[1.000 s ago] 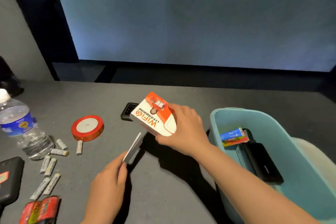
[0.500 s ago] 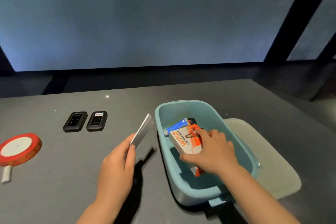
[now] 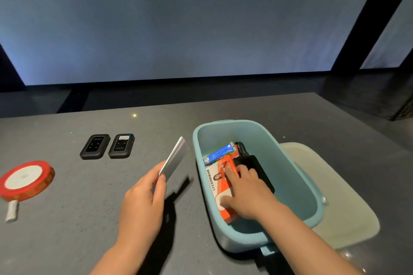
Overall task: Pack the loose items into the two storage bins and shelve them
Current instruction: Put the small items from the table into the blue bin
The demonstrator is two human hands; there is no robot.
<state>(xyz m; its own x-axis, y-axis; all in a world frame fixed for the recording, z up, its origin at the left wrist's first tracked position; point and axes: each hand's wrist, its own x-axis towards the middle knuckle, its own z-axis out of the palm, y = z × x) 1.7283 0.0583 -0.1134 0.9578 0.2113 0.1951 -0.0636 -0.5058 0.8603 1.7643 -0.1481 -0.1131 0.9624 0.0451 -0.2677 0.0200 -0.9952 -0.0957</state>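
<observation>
A teal storage bin (image 3: 297, 176) stands on the grey table right of centre. My right hand (image 3: 248, 194) reaches into it and holds an orange and white WiFi box (image 3: 218, 182), thumb on its white face, fingers over its right edge; the box leans against the bin's left wall. A blue tube (image 3: 220, 153) and a black flat device (image 3: 259, 168) also lie in the bin. My left hand (image 3: 143, 198) hovers left of the bin and pinches a thin silvery card (image 3: 175, 158), held upright.
A pale lid (image 3: 339, 187) lies under the bin's right side. Two small black devices (image 3: 95, 146) (image 3: 121, 145) sit side by side on the table. At far left are a red ribbon roll (image 3: 25, 179) and one battery (image 3: 12, 213).
My right hand carried the WiFi box from the table into the bin and lowered it against the left wall. My view turned right. The left hand keeps the card.
</observation>
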